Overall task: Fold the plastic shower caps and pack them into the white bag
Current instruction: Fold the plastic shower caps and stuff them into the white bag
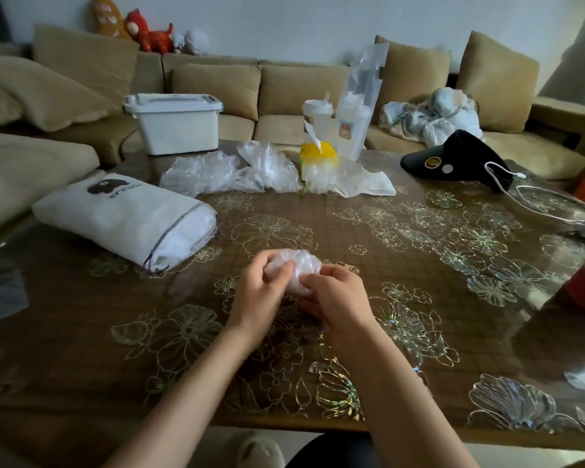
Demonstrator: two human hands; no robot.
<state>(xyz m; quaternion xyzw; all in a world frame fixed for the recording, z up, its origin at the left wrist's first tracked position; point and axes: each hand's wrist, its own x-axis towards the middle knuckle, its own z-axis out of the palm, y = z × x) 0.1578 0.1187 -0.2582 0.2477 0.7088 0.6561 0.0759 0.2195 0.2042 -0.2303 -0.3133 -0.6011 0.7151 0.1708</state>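
Shower cap (299,261) bunched into a small wad, over the near middle of the table (402,271); cannot tell whether it touches the surface. My left hand (260,295) and right hand (338,298) both grip it, fingers (313,282) curled round the plastic from either side. White bag (115,214) lies on its side to the left, well apart from the wad. Loose caps (217,173) heaped along the table's far side.

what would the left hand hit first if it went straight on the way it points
The crumpled shower cap that the left hand grips; past it, probably the loose plastic by the yellow box, though depth is unclear.
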